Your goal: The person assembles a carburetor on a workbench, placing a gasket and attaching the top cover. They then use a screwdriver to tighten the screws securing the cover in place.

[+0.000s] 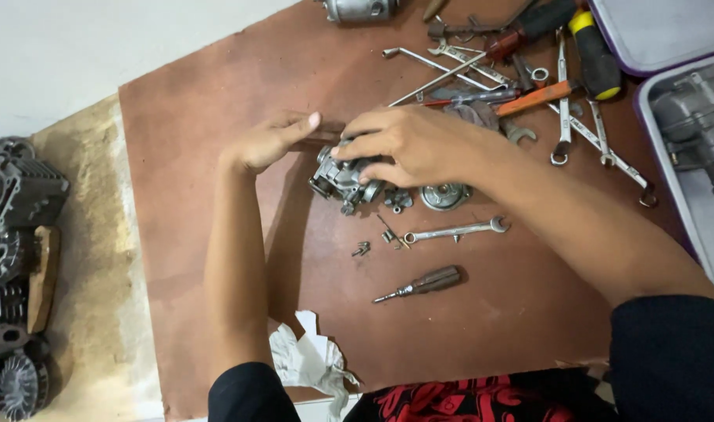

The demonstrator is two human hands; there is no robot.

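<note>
The right hand [412, 144] rests on top of a small grey metal carburettor body [343, 178], fingers [361, 147] curled around it in a grip. The part sits near the middle of the brown bench [201, 141]. The left hand [267, 141] lies just beside the part, fingers extended flat and holding nothing. A round metal cover [444, 195] lies just right of the part. Below it lie a combination wrench [455, 230], loose small screws [362, 248] and a short screwdriver [421, 284]. A white rag [310, 359] sits at the bench's near edge.
</note>
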